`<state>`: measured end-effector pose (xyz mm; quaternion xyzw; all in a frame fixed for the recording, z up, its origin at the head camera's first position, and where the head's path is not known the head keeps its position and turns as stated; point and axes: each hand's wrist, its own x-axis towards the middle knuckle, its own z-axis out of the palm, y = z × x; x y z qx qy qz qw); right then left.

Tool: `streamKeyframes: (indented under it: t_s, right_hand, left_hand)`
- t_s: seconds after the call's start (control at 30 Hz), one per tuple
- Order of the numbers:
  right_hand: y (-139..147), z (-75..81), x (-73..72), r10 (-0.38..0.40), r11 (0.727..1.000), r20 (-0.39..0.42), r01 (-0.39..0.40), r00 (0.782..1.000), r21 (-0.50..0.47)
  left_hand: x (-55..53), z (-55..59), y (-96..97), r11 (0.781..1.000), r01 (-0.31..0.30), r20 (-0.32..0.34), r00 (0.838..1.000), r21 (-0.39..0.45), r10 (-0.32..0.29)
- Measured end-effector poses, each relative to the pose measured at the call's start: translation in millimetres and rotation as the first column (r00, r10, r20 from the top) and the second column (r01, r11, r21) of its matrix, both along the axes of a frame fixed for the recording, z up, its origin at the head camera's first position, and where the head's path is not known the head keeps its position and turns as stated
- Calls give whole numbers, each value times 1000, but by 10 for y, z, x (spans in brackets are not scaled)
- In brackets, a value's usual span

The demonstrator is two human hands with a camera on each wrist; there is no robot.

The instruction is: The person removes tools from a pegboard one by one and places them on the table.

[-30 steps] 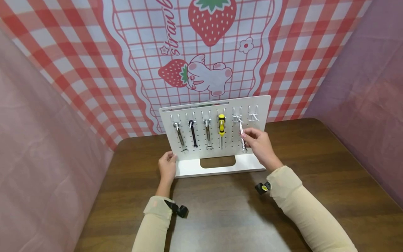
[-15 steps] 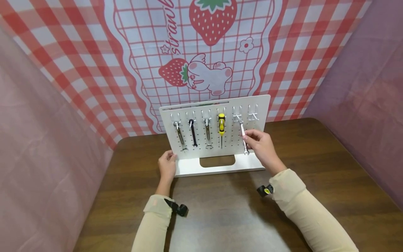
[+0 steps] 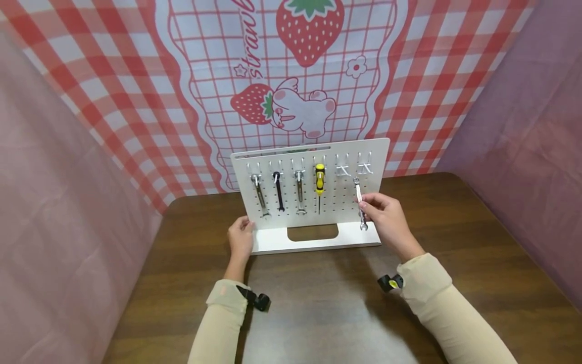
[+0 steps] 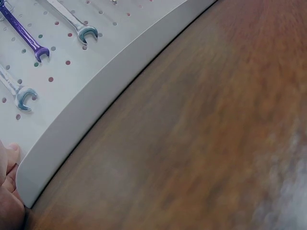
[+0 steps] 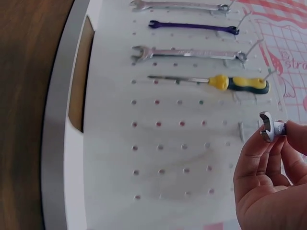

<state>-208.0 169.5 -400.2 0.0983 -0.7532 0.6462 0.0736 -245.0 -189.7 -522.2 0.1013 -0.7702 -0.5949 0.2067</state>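
Observation:
My right hand (image 3: 386, 220) pinches a silver combination wrench (image 3: 359, 198) between thumb and fingers, off its hook and in front of the white pegboard (image 3: 338, 199). The wrench's open end points down; in the right wrist view that open end (image 5: 268, 127) sticks out past the fingertips. My left hand (image 3: 241, 236) grips the board's lower left edge, with its thumb and fingers at the board's corner in the left wrist view. Still on hooks hang a silver wrench (image 3: 260, 194), a dark purple wrench (image 3: 279, 193), another silver wrench (image 3: 300, 194) and a yellow-and-black screwdriver (image 3: 320, 182).
Two bare hooks, one in the fifth place (image 3: 343, 171) and one at the far right (image 3: 365, 168), jut from the board. Its white base (image 3: 268, 242) has a cut-out slot and stands on a brown wooden table (image 3: 309, 303). A red checked cloth (image 3: 418, 101) hangs behind.
The wrench in my right hand has come off the fifth hook and moved right and down, towards me. My left hand has stayed at the board's edge.

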Motion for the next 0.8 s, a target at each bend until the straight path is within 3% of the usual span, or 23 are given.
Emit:
streamKeyframes:
  t_s: [0.47,0.67,0.8]
  right_hand:
    - [583,-217,-43,-106,993,54,102,993,60]
    - [816,-378,-163,-141,982,118,124,983,140]
    - [965,-478,-265,-178,966,192,134,965,222]
  left_hand:
    - [13,25,13,1000,-7,-16,1000,-5,7]
    - [24,34,12,1000,-17,-15,1000,-19,17]
    - [29,33,11,999,-20,-13,1000,-29,19]
